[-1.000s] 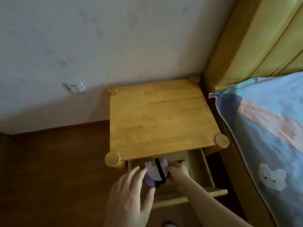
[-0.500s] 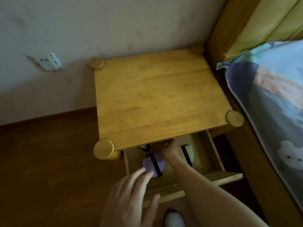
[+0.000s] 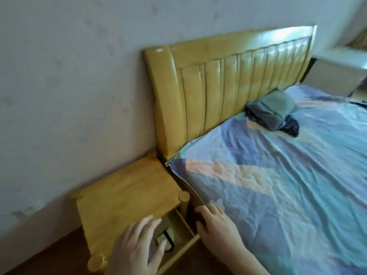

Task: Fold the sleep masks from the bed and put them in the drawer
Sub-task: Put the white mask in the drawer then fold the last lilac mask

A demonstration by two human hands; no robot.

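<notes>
The wooden nightstand's drawer (image 3: 183, 222) stands pulled out at the bottom of the view. A folded sleep mask (image 3: 165, 240) with a black strap lies inside it, partly hidden by my left hand (image 3: 137, 251). That hand hovers over the drawer's left side, empty, fingers spread. My right hand (image 3: 216, 225) is out of the drawer, empty and open, palm down at the near edge of the bed (image 3: 278, 185). No sleep mask is clearly visible on the bedsheet.
The nightstand top (image 3: 127, 191) is bare wood. A yellow padded headboard (image 3: 228, 84) stands against the wall. A dark grey bundle of cloth (image 3: 272, 112) lies on the bed near the headboard. Brown floor (image 3: 39, 255) lies left of the nightstand.
My right hand has let go of the masks, left the drawer and moved right to the bed's edge. The view has swung up and right toward the bed.
</notes>
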